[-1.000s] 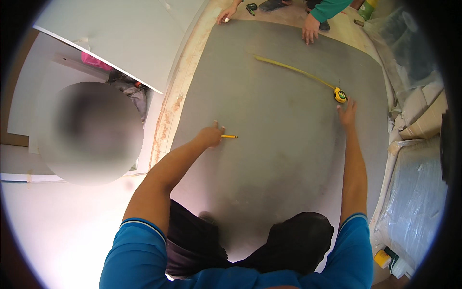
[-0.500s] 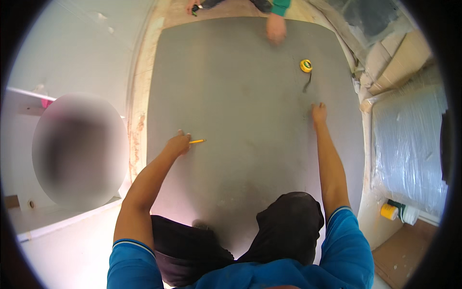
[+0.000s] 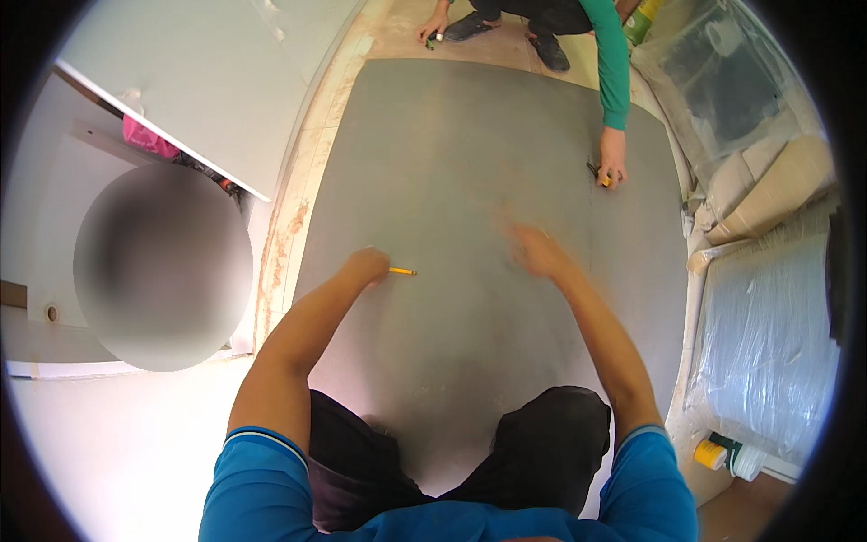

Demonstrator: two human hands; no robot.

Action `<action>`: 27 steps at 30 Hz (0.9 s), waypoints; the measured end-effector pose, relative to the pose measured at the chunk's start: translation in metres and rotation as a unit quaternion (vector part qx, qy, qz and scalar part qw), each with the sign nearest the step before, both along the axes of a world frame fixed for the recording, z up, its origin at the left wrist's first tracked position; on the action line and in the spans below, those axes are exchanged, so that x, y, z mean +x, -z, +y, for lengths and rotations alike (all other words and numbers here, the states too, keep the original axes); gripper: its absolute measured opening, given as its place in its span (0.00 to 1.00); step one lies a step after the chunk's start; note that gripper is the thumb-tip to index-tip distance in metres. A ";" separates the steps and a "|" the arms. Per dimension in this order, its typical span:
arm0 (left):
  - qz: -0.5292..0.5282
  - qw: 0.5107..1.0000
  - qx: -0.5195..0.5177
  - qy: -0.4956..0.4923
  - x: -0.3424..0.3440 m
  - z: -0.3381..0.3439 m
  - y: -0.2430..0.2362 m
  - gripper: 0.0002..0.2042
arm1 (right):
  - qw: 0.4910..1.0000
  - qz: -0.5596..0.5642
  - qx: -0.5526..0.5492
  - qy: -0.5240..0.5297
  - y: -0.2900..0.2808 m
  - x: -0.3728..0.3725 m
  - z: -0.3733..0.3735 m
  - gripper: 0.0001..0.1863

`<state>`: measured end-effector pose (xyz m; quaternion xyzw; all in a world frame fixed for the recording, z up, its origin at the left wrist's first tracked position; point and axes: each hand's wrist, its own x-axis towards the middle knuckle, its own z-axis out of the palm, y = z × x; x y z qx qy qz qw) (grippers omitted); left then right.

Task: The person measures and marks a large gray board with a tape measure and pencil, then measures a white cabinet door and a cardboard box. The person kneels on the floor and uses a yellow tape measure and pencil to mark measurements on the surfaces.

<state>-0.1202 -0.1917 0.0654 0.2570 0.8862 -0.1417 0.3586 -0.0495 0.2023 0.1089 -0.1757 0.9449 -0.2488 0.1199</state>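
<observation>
My left hand (image 3: 366, 266) is low over the large grey sheet (image 3: 433, 154), closed on a yellow pencil (image 3: 403, 271) that sticks out to the right. My right hand (image 3: 533, 244) is over the middle of the sheet, smeared by motion, so its fingers are unclear. At the sheet's upper right, a co-worker's green-sleeved hand (image 3: 612, 170) grips a yellow-and-black tape measure (image 3: 604, 181). The co-worker's other hand (image 3: 431, 25) is at the far edge with a small dark object (image 3: 433, 42).
The co-worker crouches on dark shoes (image 3: 551, 54) beyond the sheet. A white board (image 3: 199, 72) with pink plastic (image 3: 144, 135) beneath stands left. Wrapped packages (image 3: 759, 325), cardboard (image 3: 768, 190) and small containers (image 3: 711, 454) line the right. A round blurred patch covers part of the left.
My right hand has moved left toward the middle. The tape has been drawn in, and the co-worker's green-sleeved hand has moved down right onto it. My left hand keeps the pencil.
</observation>
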 end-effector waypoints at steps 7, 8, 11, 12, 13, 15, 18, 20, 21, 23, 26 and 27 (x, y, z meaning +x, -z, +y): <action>-0.033 0.998 -0.025 -0.040 -0.007 -0.006 0.000 0.13 | 0.946 -0.182 0.173 0.206 0.045 0.171 0.004 0.57; -0.032 0.998 -0.022 -0.039 -0.008 -0.007 -0.001 0.13 | 0.944 -0.174 0.182 0.214 0.047 0.171 -0.001 0.59; -0.034 0.997 -0.027 -0.060 -0.013 0.000 0.001 0.13 | 0.938 -0.160 0.202 0.233 0.059 0.165 -0.007 0.61; -0.036 0.998 -0.023 -0.054 -0.013 0.003 0.000 0.13 | 0.936 -0.163 0.203 0.236 0.059 0.165 -0.006 0.61; -0.038 0.998 -0.018 -0.049 -0.013 0.007 -0.002 0.13 | 0.935 -0.165 0.203 0.238 0.059 0.165 -0.004 0.62; -0.039 0.998 -0.015 -0.045 -0.014 0.008 -0.004 0.13 | 0.937 -0.162 0.203 0.234 0.058 0.166 -0.005 0.62; -0.046 0.998 -0.027 -0.040 -0.014 0.008 -0.002 0.13 | 0.940 -0.156 0.193 0.235 0.058 0.166 -0.005 0.62; -0.066 0.996 -0.049 -0.022 -0.017 0.014 -0.004 0.13 | 0.939 -0.158 0.188 0.242 0.059 0.168 -0.003 0.61; -0.062 0.997 -0.042 -0.031 -0.017 0.011 -0.001 0.13 | 0.938 -0.159 0.186 0.244 0.058 0.165 -0.003 0.61; -0.055 0.997 -0.028 -0.048 -0.017 0.005 0.005 0.14 | 0.939 -0.160 0.181 0.246 0.055 0.163 -0.007 0.61; -0.083 0.994 -0.058 -0.048 -0.021 0.017 0.001 0.14 | 0.936 -0.166 0.182 0.253 0.054 0.164 -0.005 0.62; -0.082 0.994 -0.055 -0.047 -0.021 0.014 0.005 0.14 | 0.935 -0.170 0.184 0.251 0.052 0.163 -0.007 0.62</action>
